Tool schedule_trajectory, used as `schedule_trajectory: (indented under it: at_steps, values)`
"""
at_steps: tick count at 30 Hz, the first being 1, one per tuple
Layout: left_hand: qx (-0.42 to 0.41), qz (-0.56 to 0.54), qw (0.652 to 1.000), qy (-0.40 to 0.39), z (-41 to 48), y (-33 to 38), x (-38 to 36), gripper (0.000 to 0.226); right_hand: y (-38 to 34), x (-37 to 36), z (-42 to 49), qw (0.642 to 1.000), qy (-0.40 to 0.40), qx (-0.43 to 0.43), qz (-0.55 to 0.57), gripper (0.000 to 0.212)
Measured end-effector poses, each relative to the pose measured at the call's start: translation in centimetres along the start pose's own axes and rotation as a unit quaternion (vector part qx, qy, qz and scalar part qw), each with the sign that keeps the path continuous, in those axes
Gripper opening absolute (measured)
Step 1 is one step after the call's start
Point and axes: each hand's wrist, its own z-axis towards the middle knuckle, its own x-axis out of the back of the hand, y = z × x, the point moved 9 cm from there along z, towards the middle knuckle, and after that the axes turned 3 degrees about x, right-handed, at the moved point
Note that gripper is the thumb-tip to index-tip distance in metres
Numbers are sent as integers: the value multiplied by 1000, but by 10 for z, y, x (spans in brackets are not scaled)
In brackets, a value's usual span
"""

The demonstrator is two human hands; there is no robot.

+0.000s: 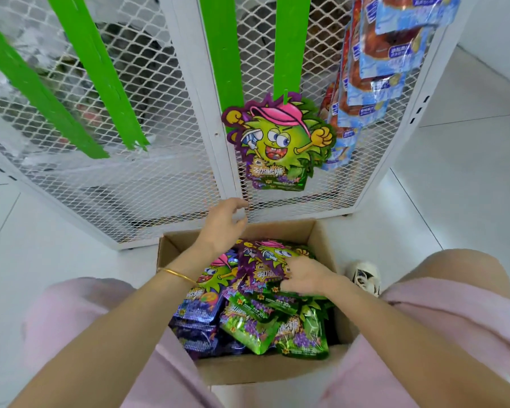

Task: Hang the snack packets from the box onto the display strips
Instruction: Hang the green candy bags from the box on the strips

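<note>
A cardboard box [315, 231] on the floor between my knees holds several green and purple cartoon snack packets [256, 328]. My right hand [305, 275] is down in the box, fingers closed on the top packet [265, 257]. Over the box's far left corner hovers my left hand [223, 223], fingers loosely apart, holding nothing, near the white rack post. One cartoon packet [280, 142] hangs at the bottom of a green display strip [290, 45]. Another green strip [221, 51] beside it carries nothing.
A white wire-mesh rack [159, 187] stands behind the box, with two more green strips [95, 69] on the left panel. Blue and red snack packets [374, 78] hang at the upper right. A shoe [364, 276] rests right of the box. White tiled floor surrounds it.
</note>
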Motion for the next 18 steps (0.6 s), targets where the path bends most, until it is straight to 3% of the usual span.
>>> schedule_trajectory:
  at_steps: [5,7,9,11,12,15,17,18]
  values:
    - [152,-140,974,-97,-8,-28,-41,41,0,38,-10,992,87,4,-92,21]
    - [247,-262,921,-148,-20,-35,-64,52,3,53,-18,984,107,6,-144,16]
    - [318,-403,835,-196,-35,-29,-85,60,-3,69,-31,972,141,13,-189,16]
    - [330,-493,774,-223,-38,-16,-98,59,-23,81,-50,959,179,31,-216,16]
    - [327,-512,765,-216,-34,-12,-101,57,-39,84,-61,948,202,54,-240,17]
    - [322,-483,802,-142,-23,-8,-91,28,-77,79,-84,929,221,130,-265,22]
    - [316,-434,836,-114,-21,-13,-79,6,-78,87,-89,946,217,139,-199,33]
    - [305,-427,842,-122,-22,-13,-71,8,-70,95,-88,957,213,124,-156,41]
